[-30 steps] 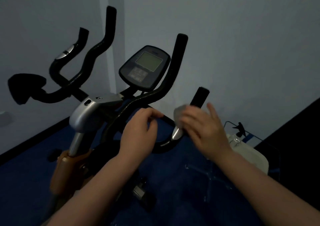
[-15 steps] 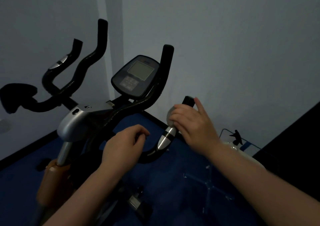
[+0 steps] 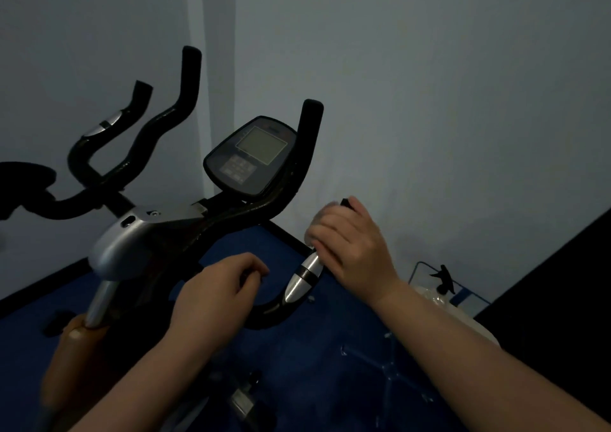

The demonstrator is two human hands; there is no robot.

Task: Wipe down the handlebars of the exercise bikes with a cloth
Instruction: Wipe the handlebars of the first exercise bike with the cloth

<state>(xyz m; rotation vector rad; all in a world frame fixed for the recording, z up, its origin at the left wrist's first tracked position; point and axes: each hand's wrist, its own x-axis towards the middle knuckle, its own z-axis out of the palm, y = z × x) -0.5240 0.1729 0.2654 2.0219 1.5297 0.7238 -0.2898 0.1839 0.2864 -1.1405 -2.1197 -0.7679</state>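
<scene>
Visible: 1 bike (image 3: 132, 250) with 1 console (image 3: 254, 157) and 4 upright black grip ends on its handlebar (image 3: 274, 306), plus 1 spray bottle (image 3: 444, 283) at lower right. Right hand (image 3: 353, 250), fingers curled, presses 1 pale cloth (image 3: 317, 223) round the near right grip, above the silver collar. Left hand (image 3: 215, 299), fingers closed round the low handlebar curve.

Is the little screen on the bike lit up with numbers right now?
No, the console screen is a blank grey panel with no figures showing, sitting dark between the handlebars.
</scene>
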